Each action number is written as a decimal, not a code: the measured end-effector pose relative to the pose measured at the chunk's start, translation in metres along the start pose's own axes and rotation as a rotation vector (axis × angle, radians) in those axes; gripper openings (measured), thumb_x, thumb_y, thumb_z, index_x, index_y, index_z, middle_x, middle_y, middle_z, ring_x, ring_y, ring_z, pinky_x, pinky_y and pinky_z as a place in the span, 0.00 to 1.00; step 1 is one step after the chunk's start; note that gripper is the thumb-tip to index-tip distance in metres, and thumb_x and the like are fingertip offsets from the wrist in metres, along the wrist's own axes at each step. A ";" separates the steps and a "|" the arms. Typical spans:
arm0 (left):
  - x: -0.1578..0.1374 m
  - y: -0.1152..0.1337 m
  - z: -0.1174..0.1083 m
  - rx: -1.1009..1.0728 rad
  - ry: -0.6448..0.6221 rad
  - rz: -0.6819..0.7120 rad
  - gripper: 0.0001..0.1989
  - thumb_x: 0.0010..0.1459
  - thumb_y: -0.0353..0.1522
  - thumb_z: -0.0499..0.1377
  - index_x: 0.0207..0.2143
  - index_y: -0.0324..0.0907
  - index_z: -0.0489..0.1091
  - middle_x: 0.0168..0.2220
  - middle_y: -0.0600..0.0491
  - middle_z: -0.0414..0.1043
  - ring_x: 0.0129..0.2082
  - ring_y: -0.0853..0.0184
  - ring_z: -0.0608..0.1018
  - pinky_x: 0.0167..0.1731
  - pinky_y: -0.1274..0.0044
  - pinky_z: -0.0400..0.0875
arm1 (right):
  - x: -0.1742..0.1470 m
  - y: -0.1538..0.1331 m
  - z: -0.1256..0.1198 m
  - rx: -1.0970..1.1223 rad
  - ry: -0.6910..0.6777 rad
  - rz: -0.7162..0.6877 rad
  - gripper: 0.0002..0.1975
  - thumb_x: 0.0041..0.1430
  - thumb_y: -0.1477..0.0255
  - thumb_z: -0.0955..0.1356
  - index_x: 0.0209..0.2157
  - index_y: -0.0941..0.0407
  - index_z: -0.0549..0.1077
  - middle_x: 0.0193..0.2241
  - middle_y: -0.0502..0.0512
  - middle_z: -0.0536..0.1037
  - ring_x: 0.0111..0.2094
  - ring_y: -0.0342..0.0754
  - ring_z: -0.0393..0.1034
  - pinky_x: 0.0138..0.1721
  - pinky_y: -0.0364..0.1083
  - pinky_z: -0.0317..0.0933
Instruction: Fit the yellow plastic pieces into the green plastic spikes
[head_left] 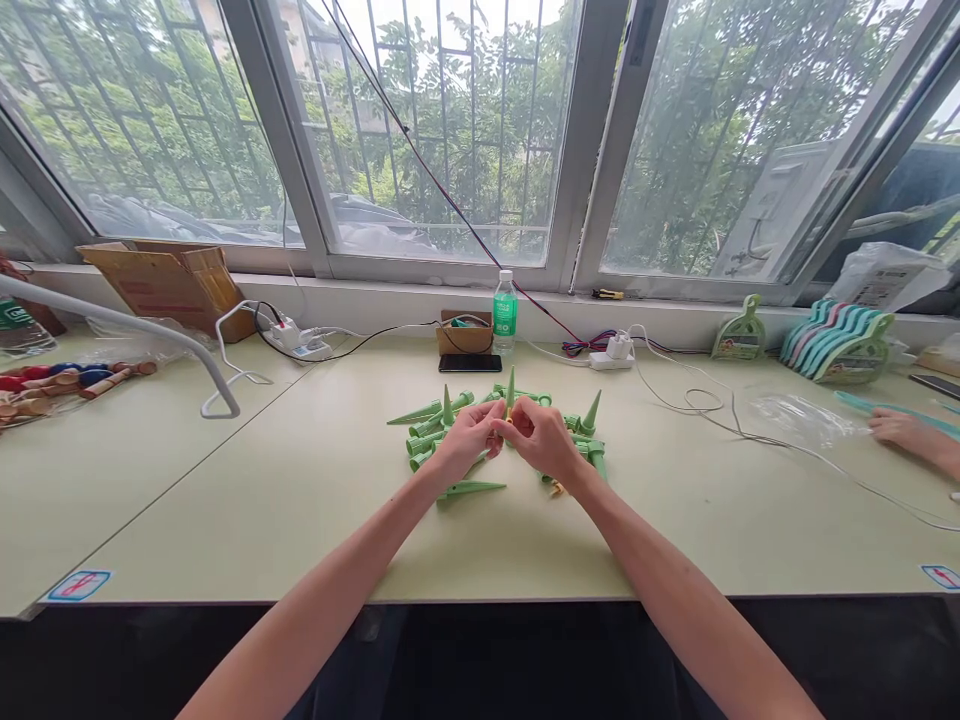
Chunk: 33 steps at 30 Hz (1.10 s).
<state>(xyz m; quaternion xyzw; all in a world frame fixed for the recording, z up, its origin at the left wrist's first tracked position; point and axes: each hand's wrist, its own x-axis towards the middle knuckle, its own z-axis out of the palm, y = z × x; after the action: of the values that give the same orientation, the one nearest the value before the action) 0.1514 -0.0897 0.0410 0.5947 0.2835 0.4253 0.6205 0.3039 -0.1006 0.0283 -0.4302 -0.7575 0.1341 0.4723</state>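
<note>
Pale cream tabletop (300,500), across the lower half of the frame. My two grips, at frame centre: left hand (474,437), fingers curled in, its hold hidden, so I cannot tell; right hand (543,440), thumb and finger seemingly pinched on a small yellow piece. Green spikes (424,442), loose around both hands. One upright green spike (511,388), centre, between my fingertips; whether gripped or free-standing, unclear. Small yellow piece (509,414), at my right fingertips, before that spike. Loose yellow bits (556,489), just below my right hand. Step, as I judge: fingering the yellow piece against the spike; next move calls for steady, fine pressure.
</note>
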 end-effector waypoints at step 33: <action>-0.004 -0.001 0.005 0.013 0.042 0.042 0.20 0.55 0.44 0.62 0.21 0.38 0.62 0.23 0.57 0.63 0.19 0.77 0.63 0.19 0.81 0.59 | -0.001 0.003 0.004 0.055 0.020 -0.009 0.23 0.59 0.54 0.67 0.22 0.54 0.57 0.17 0.43 0.61 0.19 0.39 0.50 0.22 0.41 0.48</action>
<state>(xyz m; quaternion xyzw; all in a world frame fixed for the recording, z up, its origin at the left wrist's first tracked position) 0.1539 -0.0960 0.0396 0.5955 0.2866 0.4489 0.6015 0.3021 -0.0989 0.0239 -0.4150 -0.7507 0.1483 0.4922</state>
